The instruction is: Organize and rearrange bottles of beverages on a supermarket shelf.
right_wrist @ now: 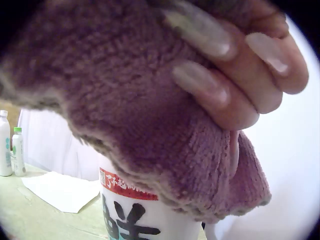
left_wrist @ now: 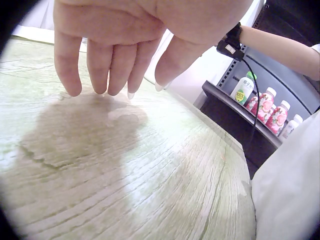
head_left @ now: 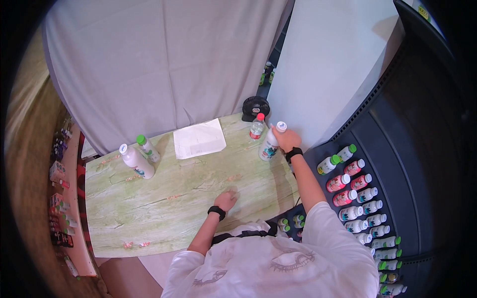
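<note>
In the right wrist view, my right hand [head_left: 289, 137] grips a fuzzy purple cloth [right_wrist: 135, 95] with curled fingers. Behind the cloth stands a white bottle [head_left: 269, 145] with a red band and large black lettering on its label; the cloth covers its upper part in that view. From the head view, this hand is against the right side of the bottle near its cap, at the right end of the table. My left hand [head_left: 226, 200] is low over the table's front part, palm down. Its fingers [left_wrist: 121, 70] hang loosely toward the surface, holding nothing.
The table [head_left: 198, 188] also bears a large white bottle [head_left: 137, 161], a green-capped bottle [head_left: 148, 149], white paper [head_left: 199, 139], a red-capped clear bottle [head_left: 257, 127] and a small black fan [head_left: 256, 107]. Right of it, a dark shelf [head_left: 387, 149] carries several bottles.
</note>
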`<state>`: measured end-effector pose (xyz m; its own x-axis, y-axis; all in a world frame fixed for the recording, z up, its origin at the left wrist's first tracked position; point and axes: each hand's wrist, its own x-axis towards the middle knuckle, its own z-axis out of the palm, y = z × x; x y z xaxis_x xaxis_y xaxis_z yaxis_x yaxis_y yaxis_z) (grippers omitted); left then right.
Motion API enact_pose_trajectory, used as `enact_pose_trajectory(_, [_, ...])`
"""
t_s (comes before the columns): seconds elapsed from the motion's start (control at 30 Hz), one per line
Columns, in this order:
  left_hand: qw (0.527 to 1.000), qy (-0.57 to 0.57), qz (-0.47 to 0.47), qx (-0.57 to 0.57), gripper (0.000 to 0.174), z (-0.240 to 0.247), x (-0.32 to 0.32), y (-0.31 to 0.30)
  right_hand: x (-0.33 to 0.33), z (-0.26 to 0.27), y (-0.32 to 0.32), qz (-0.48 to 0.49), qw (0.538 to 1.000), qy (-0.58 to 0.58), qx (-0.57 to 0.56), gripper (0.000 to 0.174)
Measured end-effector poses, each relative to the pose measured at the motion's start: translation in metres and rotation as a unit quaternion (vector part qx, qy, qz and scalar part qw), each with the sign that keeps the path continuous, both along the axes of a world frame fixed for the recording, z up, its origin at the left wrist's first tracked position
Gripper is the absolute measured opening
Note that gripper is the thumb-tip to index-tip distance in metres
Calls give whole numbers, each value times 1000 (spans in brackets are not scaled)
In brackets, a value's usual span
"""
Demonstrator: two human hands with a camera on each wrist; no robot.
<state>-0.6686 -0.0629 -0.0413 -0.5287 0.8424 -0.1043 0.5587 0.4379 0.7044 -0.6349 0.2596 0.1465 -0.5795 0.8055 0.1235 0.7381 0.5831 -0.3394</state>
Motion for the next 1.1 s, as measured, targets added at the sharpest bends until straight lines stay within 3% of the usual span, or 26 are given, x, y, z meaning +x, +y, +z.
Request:
enact_pose_trajectory(0.2, [1000, -6, -1, -2, 33, 6, 0, -2, 6, 7, 3, 37, 998, -47, -28, 83])
enact_pose_trajectory(0.27, [1000, -6, 5, -5, 32, 6, 1, -1, 10, -11, 9, 78, 987, -87, -107, 84])
enact_pose_trajectory(0.37, [1000, 5, 2, -4, 31, 2, 2, -1, 15, -89, 25, 172, 961, -134, -168, 89])
enact_pose_trajectory(0.4, [1000, 11, -1, -3, 31, -2, 2, -1, 18, -83, 4, 173, 943, -184, -218, 92])
enact_pose_trajectory(0.43, [1000, 13, -8, -2, 32, -9, 1, 0, 18, -86, -13, 225, 921, -241, -207, 87])
enact_pose_trajectory(0.5, [1000, 17, -19, -4, 32, -20, 0, 0, 22, -115, -38, 275, 885, -233, -294, 75])
enact_pose_trajectory(0.67, [999, 3, -18, -42, 35, 4, 7, -7, 10, -156, -107, 443, 859, -88, -241, 57])
enact_pose_trajectory(0.77, [999, 15, -27, -35, 37, -4, 7, -12, -15, -147, -141, 424, 783, 171, -422, 51])
enact_pose_trajectory(0.87, [999, 24, -40, -20, 39, -10, 7, -16, -18, -84, -166, 281, 831, 137, -460, 49])
enact_pose_trajectory(0.93, [998, 34, -47, -15, 39, -11, 5, -16, -18, -106, -163, 323, 850, 125, -396, 51])
enact_pose_trajectory(1.0, [998, 49, -48, -10, 39, -22, 4, -14, -14, -163, -149, 385, 853, 83, -342, 52])
enact_pose_trajectory(1.1, [998, 40, -43, -35, 40, -8, 8, -16, 25, -182, -142, 386, 883, 59, -261, 45])
